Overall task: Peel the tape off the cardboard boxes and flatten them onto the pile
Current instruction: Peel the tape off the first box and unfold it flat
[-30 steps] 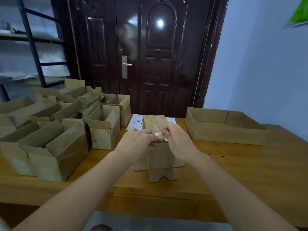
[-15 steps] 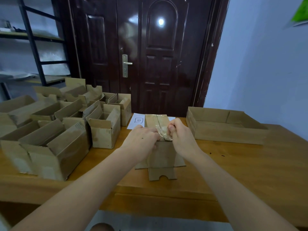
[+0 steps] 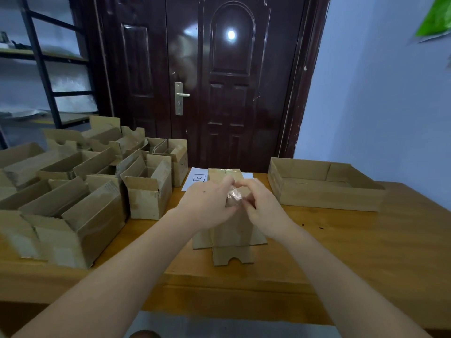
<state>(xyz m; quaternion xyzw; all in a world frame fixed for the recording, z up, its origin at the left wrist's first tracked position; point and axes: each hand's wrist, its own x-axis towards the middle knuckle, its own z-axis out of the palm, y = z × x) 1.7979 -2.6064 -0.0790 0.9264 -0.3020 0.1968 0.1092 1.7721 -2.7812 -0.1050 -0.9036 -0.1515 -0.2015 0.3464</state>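
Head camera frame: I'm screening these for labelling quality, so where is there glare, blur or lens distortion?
Head view: a bright lamp reflection glares on the glossy door; the wide lens bows the shelf and the door frame outward; the crumpled tape between the left hand and right hand is smeared, so its edges are unclear; the near forearms look soft.

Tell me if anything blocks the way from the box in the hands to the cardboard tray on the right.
Nothing visible does. The box stands between the left hand and right hand, which pinch a wad of tape. Only bare table lies between it and the tray.
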